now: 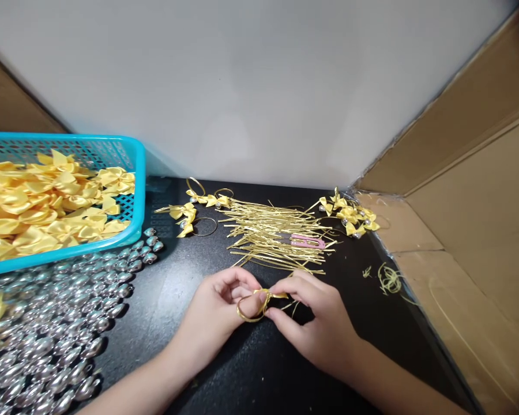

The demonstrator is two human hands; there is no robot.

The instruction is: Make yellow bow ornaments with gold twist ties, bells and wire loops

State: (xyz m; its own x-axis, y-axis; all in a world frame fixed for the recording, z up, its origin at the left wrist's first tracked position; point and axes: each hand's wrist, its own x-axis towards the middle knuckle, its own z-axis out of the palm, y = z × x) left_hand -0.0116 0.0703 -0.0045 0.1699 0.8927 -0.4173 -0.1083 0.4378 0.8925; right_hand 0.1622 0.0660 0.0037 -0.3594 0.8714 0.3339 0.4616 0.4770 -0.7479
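Observation:
Just in front of me, my left hand [220, 300] pinches a thin gold ring [241, 314] between thumb and fingers. A yellow ribbon bow [279, 295] is at the ring's right side, partly hidden by fingertips. The thumb and fingers of my right hand [322, 314] close on this bow, with loose ends of gold cord [290, 305] showing below it. Beyond both hands lies a spread of cut gold cords [272, 225]. On the cords rests a pink-handled cutting tool [308, 241].
A blue plastic basket [139, 190] of yellow bows [47, 202] stands at left, with many silver beads [69, 323] before it. Bows with beads and rings [185, 216] lie at back left, more beaded bows [350, 219] at back right. Cardboard [471, 190] borders the right side; thread scraps [390, 279] lie there.

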